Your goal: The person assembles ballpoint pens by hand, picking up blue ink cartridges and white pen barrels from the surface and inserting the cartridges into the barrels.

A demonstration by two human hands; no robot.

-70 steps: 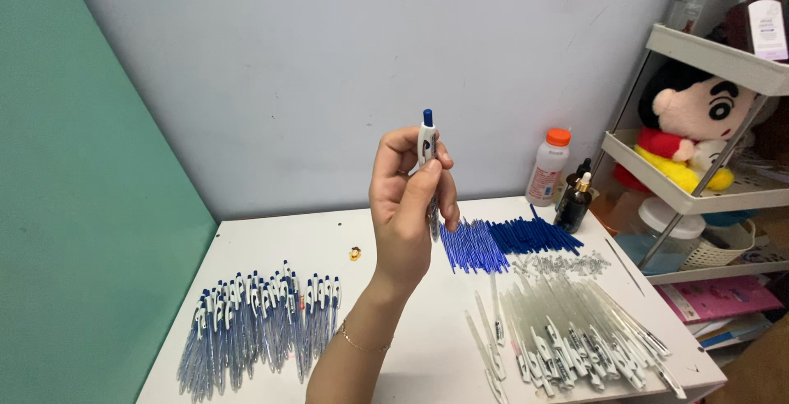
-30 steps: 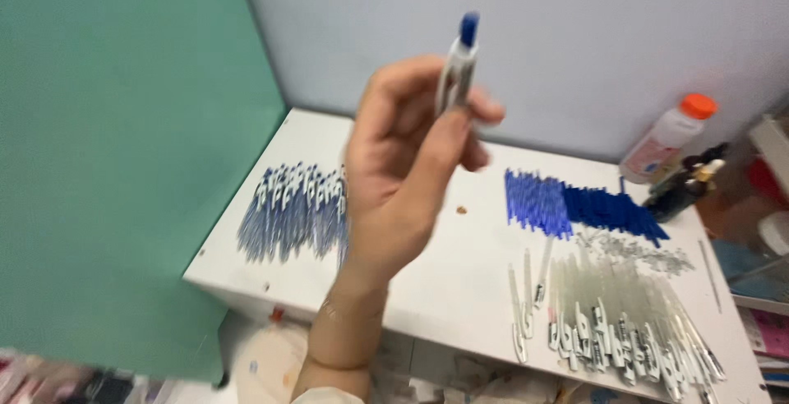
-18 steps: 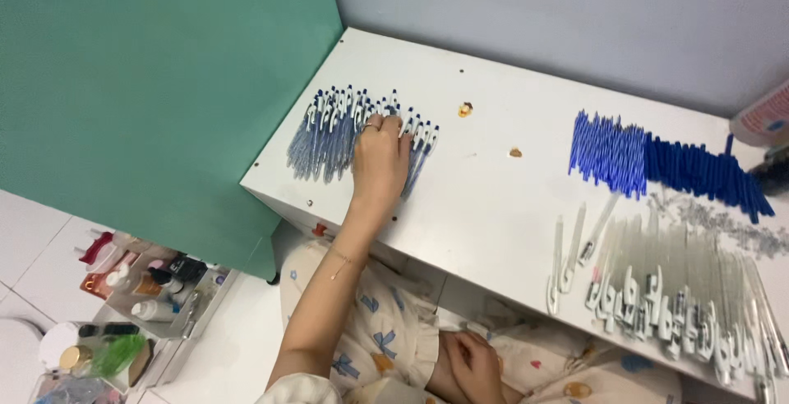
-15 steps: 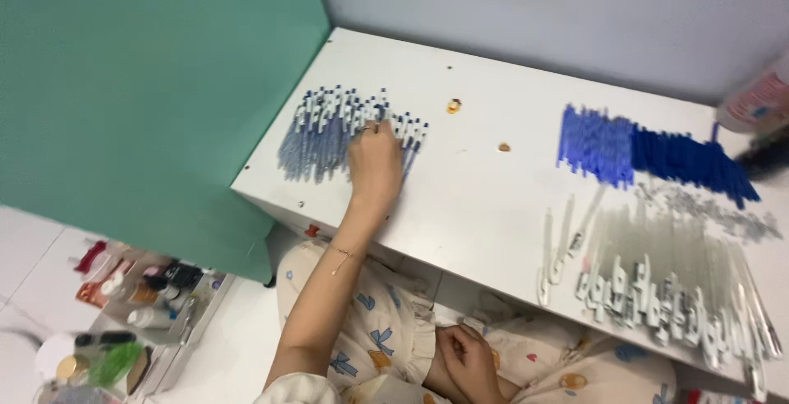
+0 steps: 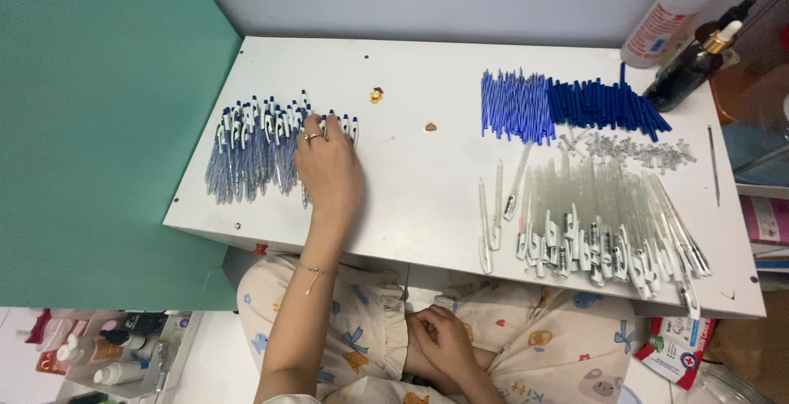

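- Left hand (image 5: 329,166) lies palm down on white worktop (image 5: 427,182), fingers flat and spread over right edge of pen pile (image 5: 255,153); grips nothing.
- Pens sit at worktop's left, mostly left of hand.
- Right hand (image 5: 440,342) rests in lap w/ fingers loosely curled, well apart from pens.

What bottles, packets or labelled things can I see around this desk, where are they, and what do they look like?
White plastic bottle: far right corner of the table, orange cap, orange-and-white label.
Dark dropper bottle: just beside it, black glass, gold collar.
Flat packet: below the table's near right corner, white with red, green and blue print.
Small bottles: in a clear tray on the floor, lower left.
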